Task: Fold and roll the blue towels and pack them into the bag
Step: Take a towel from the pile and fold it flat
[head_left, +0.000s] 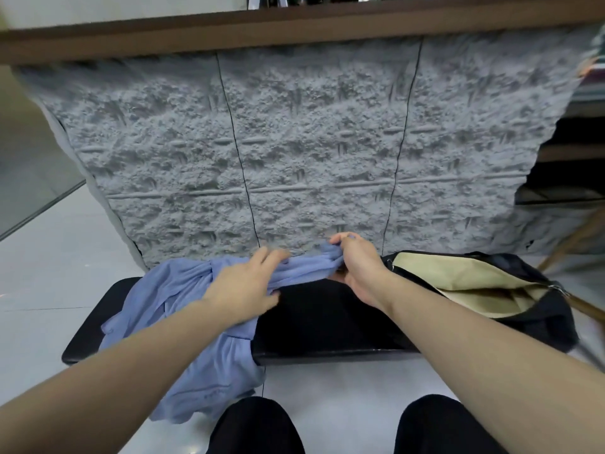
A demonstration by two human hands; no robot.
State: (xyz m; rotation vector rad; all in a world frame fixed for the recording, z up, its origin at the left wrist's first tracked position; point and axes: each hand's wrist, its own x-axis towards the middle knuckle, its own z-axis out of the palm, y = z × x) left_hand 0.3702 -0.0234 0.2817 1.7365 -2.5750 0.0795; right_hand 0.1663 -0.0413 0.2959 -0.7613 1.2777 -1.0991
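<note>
One towel (183, 309) visible, bunched, unfolded, draped off bench (327, 322) at 8 o'clock. Right hand (358, 267) clamps its end; left hand (244, 283) lies flat on it. Bag (540, 319) gapes at 3 o'clock, nothing packed visibly.

One towel (203, 322), one bag (491, 290), two hands.

A low bench (327, 326) is set before a textured wall panel (262, 142). The towel (196, 322) is draped over the bench's left part, its lower end hanging past the front edge toward the floor (49, 273). The bag (474, 286) is laid on the bench's right end (mouth open). Between them, the towel's far end is gripped by the right hand (357, 263), while the left hand (245, 283) is rested on the towel, just left.
</note>
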